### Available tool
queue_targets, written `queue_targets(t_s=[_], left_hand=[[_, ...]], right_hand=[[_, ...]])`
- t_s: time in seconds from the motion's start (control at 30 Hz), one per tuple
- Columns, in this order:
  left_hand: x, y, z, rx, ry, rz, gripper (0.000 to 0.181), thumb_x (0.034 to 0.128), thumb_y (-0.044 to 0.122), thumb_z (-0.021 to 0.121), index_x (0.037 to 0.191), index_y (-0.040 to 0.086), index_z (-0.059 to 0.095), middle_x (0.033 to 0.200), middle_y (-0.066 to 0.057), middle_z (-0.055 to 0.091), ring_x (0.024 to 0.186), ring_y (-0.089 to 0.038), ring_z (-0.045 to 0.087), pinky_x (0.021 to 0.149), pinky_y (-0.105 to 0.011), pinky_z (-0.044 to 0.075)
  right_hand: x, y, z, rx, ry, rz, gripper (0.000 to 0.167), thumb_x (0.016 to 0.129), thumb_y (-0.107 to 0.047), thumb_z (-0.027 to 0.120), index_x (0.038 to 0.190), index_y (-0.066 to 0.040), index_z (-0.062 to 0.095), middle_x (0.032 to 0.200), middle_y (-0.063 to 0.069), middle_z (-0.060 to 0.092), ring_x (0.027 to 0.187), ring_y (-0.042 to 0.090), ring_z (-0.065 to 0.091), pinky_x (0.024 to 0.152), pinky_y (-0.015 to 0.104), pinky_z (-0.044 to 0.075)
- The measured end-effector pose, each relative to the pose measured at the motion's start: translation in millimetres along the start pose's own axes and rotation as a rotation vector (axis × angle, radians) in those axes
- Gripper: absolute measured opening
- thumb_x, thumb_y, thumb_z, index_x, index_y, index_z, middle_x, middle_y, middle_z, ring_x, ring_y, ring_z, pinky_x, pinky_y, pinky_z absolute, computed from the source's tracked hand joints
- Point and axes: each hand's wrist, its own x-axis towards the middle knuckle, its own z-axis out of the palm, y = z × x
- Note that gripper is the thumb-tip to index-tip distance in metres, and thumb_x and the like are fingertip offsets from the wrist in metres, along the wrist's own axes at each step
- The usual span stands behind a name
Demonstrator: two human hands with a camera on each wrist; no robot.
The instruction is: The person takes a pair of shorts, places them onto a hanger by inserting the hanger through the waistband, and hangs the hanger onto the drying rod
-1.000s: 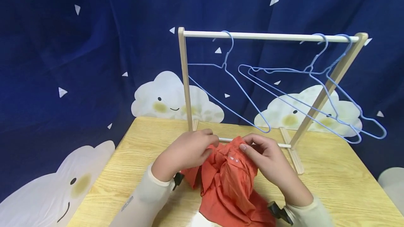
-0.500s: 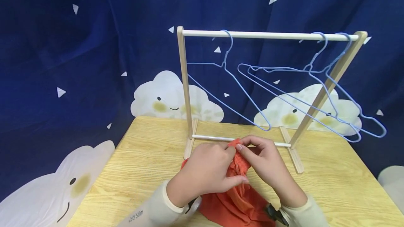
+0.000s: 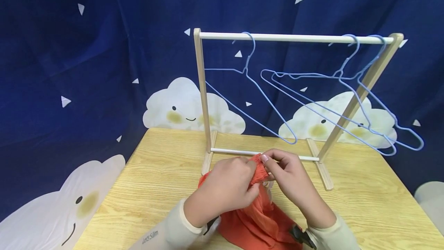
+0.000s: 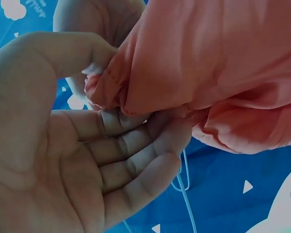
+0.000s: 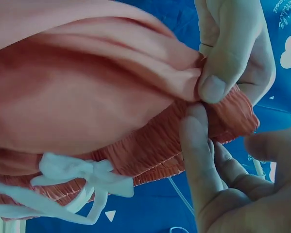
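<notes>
Left grip [image 3: 227, 184] farther right, on garment [image 3: 248, 221]

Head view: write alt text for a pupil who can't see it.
A left hand grips an orange-red garment at a wooden table; a right hand touches its gathered edge. Behind, three blue hangers hang on a rack.
</notes>
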Motion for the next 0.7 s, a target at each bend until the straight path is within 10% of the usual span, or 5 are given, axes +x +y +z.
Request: queue_targets(t_s=[0.33,0.7], left_hand=[[-3.3,-19.0,-16.5,-0.223,0.023,-0.056,0.022,0.092,0.022,0.064,0.074,0.023,0.051,0.066,0.009,0.048,0.053,-0.007,0.045,0.046,-0.023,0.036],[-8.6,-35.3,-37.3,-0.329,0.231,-0.113,0.02,0.0962,0.013,0.059,0.08,0.021,0.051,0.067,0.007,0.045,0.058,-0.008,0.042,0.051,-0.023,0.038]], right_hand=[[-0.8,3.5,-1.5,0.027,-0.053,-0.05,0.025,0.112,0.0,0.049,0.113,0.008,0.072,0.095,0.018,0.074,0.075,0.018,0.074,0.067,0.037,0.067],[-1.9,9.1,1.3,-0.272,-0.022,-0.187,0.036,0.095,0.007,0.063,0.104,-0.021,0.083,0.1,-0.003,0.067,0.091,0.011,0.06,0.068,0.027,0.052]])
